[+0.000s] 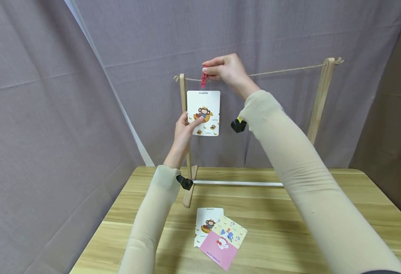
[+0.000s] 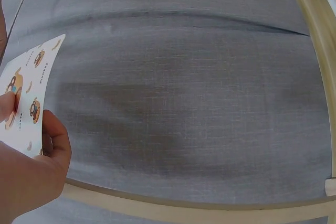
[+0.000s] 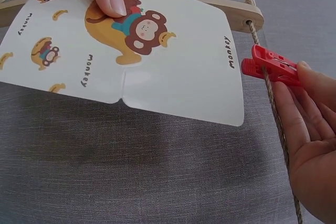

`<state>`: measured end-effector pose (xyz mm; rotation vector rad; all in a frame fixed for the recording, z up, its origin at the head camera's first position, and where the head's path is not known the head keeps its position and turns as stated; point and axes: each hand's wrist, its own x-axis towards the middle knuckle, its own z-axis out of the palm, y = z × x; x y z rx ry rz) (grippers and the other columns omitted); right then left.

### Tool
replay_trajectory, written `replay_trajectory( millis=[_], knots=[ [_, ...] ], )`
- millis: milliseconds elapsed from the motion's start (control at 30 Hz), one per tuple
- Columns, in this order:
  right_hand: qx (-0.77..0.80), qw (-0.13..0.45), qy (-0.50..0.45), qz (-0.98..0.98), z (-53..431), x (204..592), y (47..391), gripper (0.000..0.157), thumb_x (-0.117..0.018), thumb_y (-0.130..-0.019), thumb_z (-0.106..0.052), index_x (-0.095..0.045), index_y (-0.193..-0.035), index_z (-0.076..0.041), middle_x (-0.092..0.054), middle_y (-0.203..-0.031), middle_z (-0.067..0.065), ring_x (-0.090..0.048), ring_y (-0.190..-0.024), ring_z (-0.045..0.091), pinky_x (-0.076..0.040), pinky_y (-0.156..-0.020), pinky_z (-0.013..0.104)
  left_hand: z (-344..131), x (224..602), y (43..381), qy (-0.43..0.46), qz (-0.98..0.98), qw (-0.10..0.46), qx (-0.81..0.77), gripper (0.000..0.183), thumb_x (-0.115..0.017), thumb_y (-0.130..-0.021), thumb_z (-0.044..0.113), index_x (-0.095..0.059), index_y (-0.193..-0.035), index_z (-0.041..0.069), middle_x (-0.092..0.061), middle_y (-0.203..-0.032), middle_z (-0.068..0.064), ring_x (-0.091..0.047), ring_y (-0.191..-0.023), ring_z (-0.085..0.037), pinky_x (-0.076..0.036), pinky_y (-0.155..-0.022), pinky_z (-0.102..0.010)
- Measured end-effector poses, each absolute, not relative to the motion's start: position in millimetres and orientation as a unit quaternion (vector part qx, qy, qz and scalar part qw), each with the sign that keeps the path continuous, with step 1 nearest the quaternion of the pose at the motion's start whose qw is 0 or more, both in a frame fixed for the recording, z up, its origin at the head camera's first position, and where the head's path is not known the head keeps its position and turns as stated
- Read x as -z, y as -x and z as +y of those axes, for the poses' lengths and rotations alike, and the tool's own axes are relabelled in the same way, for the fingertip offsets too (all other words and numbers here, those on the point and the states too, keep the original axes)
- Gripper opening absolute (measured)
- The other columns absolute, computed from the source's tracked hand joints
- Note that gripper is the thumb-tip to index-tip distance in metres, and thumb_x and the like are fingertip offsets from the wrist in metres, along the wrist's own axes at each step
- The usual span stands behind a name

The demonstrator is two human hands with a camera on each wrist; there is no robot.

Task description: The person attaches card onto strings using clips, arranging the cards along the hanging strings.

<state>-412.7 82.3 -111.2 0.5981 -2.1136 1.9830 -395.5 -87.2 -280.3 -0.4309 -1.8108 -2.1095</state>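
A white card with a monkey picture (image 1: 212, 99) is held upright by my left hand (image 1: 185, 129), thumb on its front and fingers behind. In the left wrist view the thumb presses on the card's printed face (image 2: 31, 121). My right hand (image 1: 229, 72) pinches a red clothespin (image 1: 204, 78) between thumb and fingers, just above the card's top edge. The right wrist view has the clothespin (image 3: 273, 65) across the twine (image 3: 278, 114), its tip close to the edge by the word "monkey". That twine (image 1: 286, 70) runs between two wooden posts.
On the wooden table (image 1: 265, 228) lie another monkey card (image 1: 202, 219) and, overlapping it, a pink and yellow card (image 1: 224, 251). The left post (image 1: 182, 91) stands right behind the held card; the right post (image 1: 320, 102) is farther right. A white rod (image 1: 238, 183) crosses low. Grey curtain (image 1: 145, 49) hangs behind.
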Motion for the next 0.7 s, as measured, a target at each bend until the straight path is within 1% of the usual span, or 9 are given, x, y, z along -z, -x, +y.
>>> replay_trajectory(
  millis=[133,267,367,700],
  knots=[
    [-0.662,0.089,-0.198,-0.717,83.3,112.2,412.4,0.035,-0.074,-0.09,-0.001,-0.067,-0.123,0.008,-0.073,-0.111,0.012,-0.072,-0.087,0.015,-0.057,-0.086,0.029,-86.1,278.7,397.6,0.154,-0.638,0.164,0.737,0.021,-0.074,-0.091,0.014,-0.06,-0.106,0.01,-0.071,-0.097,-0.003,-0.068,-0.086,-0.015,-0.054,-0.077,-0.027],
    [-0.661,0.085,-0.196,-0.72,83.9,112.6,411.7,0.036,-0.073,-0.091,-0.002,-0.066,-0.125,0.008,-0.07,-0.121,0.015,-0.072,-0.09,0.017,-0.057,-0.087,0.028,-84.8,275.5,398.9,0.159,-0.64,0.165,0.734,0.023,-0.074,-0.092,0.015,-0.061,-0.109,0.01,-0.071,-0.102,-0.005,-0.068,-0.089,-0.017,-0.053,-0.077,-0.027],
    [-0.662,0.084,-0.195,-0.719,83.9,112.1,411.5,0.036,-0.073,-0.091,-0.001,-0.065,-0.125,0.008,-0.068,-0.124,0.017,-0.071,-0.093,0.018,-0.056,-0.087,0.027,-83.3,272.7,399.5,0.164,-0.639,0.166,0.733,0.023,-0.074,-0.092,0.016,-0.061,-0.11,0.01,-0.072,-0.103,-0.006,-0.067,-0.09,-0.017,-0.053,-0.076,-0.027],
    [-0.636,0.086,-0.187,-0.744,82.4,113.9,409.2,0.033,-0.072,-0.093,-0.006,-0.068,-0.124,0.003,-0.068,-0.125,0.015,-0.071,-0.095,0.017,-0.056,-0.087,0.025,-80.6,269.1,399.6,0.165,-0.636,0.171,0.734,0.021,-0.074,-0.092,0.014,-0.06,-0.107,0.01,-0.071,-0.098,-0.003,-0.067,-0.086,-0.015,-0.053,-0.075,-0.026]
  ],
)
